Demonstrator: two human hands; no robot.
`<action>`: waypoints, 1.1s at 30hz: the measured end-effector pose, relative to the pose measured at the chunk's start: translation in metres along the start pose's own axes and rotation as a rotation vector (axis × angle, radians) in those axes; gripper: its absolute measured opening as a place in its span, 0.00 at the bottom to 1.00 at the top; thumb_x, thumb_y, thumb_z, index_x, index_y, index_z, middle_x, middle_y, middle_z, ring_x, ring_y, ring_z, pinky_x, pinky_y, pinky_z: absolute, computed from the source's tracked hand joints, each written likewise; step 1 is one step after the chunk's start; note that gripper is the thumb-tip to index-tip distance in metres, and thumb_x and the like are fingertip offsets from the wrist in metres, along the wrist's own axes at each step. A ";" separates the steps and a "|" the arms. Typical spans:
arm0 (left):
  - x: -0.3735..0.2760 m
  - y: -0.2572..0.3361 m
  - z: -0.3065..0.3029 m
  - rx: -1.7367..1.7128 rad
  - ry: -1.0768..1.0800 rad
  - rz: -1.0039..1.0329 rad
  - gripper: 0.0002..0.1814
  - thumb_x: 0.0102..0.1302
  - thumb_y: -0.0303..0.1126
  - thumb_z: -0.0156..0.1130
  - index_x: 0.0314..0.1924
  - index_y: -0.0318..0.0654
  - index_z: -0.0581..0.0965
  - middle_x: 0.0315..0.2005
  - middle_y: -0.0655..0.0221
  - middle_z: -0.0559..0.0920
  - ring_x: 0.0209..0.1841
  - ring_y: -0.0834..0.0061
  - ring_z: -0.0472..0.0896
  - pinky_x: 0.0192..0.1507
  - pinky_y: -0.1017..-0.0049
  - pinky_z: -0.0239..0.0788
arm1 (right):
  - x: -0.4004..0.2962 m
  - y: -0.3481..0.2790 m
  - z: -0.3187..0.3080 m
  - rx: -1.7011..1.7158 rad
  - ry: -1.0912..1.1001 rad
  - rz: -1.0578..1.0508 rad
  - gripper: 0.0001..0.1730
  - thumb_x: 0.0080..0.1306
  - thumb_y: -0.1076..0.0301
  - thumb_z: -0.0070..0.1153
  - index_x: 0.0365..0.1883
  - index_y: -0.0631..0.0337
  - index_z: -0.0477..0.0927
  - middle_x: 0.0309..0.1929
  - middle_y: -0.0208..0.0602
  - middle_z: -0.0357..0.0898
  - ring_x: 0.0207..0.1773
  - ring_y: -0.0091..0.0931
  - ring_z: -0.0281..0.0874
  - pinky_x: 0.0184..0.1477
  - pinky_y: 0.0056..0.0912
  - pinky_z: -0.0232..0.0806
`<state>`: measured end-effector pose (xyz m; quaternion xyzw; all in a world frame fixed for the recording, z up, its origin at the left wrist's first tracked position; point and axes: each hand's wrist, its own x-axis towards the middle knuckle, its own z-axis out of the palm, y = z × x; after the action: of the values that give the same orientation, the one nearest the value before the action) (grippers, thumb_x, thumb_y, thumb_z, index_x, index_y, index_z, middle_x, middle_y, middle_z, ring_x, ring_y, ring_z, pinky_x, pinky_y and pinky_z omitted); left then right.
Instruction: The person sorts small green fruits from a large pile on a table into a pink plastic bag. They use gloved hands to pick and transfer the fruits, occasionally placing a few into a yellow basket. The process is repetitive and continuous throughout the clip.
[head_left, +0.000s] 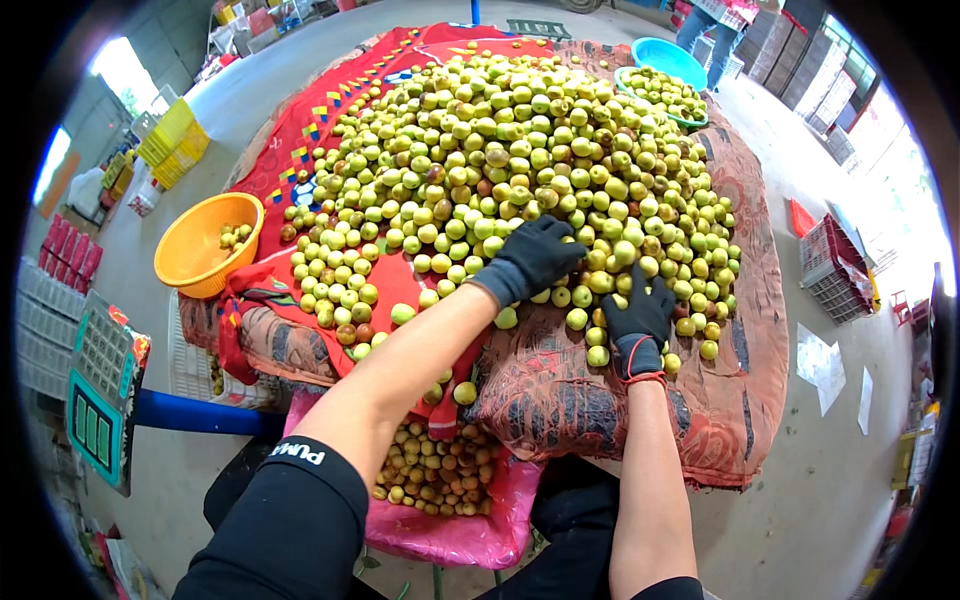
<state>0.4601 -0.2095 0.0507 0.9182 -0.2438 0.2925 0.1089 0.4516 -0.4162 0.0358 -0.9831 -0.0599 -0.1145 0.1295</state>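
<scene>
A large heap of green jujube fruits (525, 142), some of them brownish, covers the table in front of me. My left hand (536, 259), in a black glove, reaches in at the near side of the heap with its fingers bent over the fruits; whether it grips one cannot be made out. To its right, my right hand (641, 311), also gloved, has its fingers spread among fruits at the near edge. Beneath the heap lie a red cloth (397, 285) and a patterned quilt (555, 390). Browner fruits (439, 469) fill a container lined with pink plastic (465, 536) below the table edge, between my legs.
An orange plastic basket (206, 240) with a few fruits is at the left, above a digital scale (101, 390). A blue basin (667, 64) and a fruit-filled bowl (697, 120) are at the far right. A person (709, 34) stands behind. A crate (832, 270) is on the floor.
</scene>
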 end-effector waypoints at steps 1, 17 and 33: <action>-0.011 -0.004 -0.007 0.014 -0.034 -0.042 0.11 0.54 0.35 0.60 0.40 0.57 0.78 0.39 0.70 0.77 0.42 0.65 0.75 0.40 0.70 0.70 | -0.004 -0.006 0.000 -0.027 0.030 -0.031 0.42 0.47 0.45 0.59 0.63 0.34 0.62 0.62 0.42 0.58 0.66 0.44 0.51 0.55 0.54 0.61; -0.168 -0.067 -0.114 0.125 0.138 -0.604 0.17 0.58 0.22 0.51 0.46 0.48 0.77 0.42 0.57 0.75 0.47 0.58 0.74 0.49 0.65 0.67 | -0.091 -0.160 0.010 0.203 -0.310 -0.538 0.35 0.58 0.63 0.47 0.66 0.32 0.59 0.72 0.32 0.44 0.73 0.46 0.36 0.68 0.61 0.29; 0.063 0.022 -0.005 0.084 -0.519 -0.571 0.11 0.59 0.33 0.55 0.43 0.49 0.77 0.38 0.65 0.82 0.42 0.61 0.80 0.42 0.63 0.71 | -0.096 -0.102 -0.143 1.701 -0.340 0.025 0.12 0.66 0.76 0.43 0.45 0.68 0.74 0.40 0.36 0.78 0.41 0.21 0.75 0.44 0.21 0.68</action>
<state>0.4913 -0.2511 0.0936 0.9963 0.0146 0.0180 0.0828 0.3137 -0.3648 0.1714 -0.5566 -0.1329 0.1193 0.8113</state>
